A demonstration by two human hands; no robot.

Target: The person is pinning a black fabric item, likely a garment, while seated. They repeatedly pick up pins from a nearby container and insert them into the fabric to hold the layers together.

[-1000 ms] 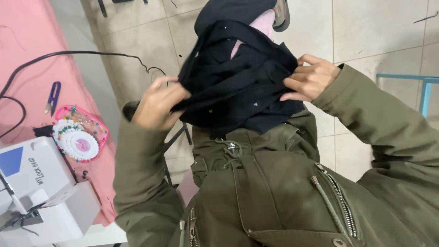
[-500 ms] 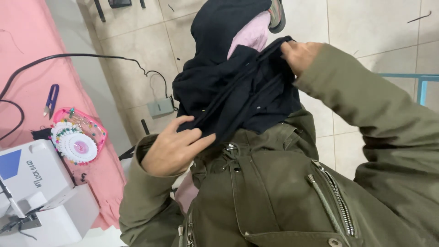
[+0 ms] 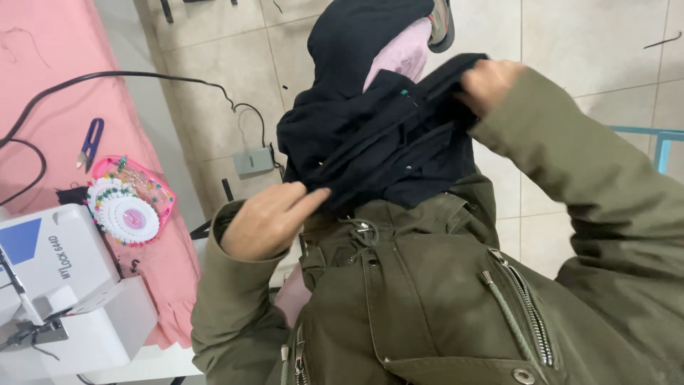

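A bundle of black fabric (image 3: 385, 142) lies on my lap above my olive-green jacket (image 3: 427, 299), with a pink piece (image 3: 402, 57) showing near its top. My left hand (image 3: 267, 217) pinches the lower left edge of the black fabric with fingers pointing right. My right hand (image 3: 491, 82) grips the upper right edge of the same fabric and holds it stretched. Small pins with coloured heads stick in the fabric near its middle.
At the left stands a table with pink cloth (image 3: 50, 71), a white sewing machine (image 3: 64, 285), a round pin wheel in a pink tray (image 3: 128, 207) and blue thread snips (image 3: 90, 140). A black cable (image 3: 142, 78) runs to a grey pedal (image 3: 253, 160) on the tiled floor. A blue frame (image 3: 659, 142) shows at the right.
My left hand dropped from the fabric's upper left to its lower left edge. My right hand moved up and back, pulling the black fabric taut between the two hands.
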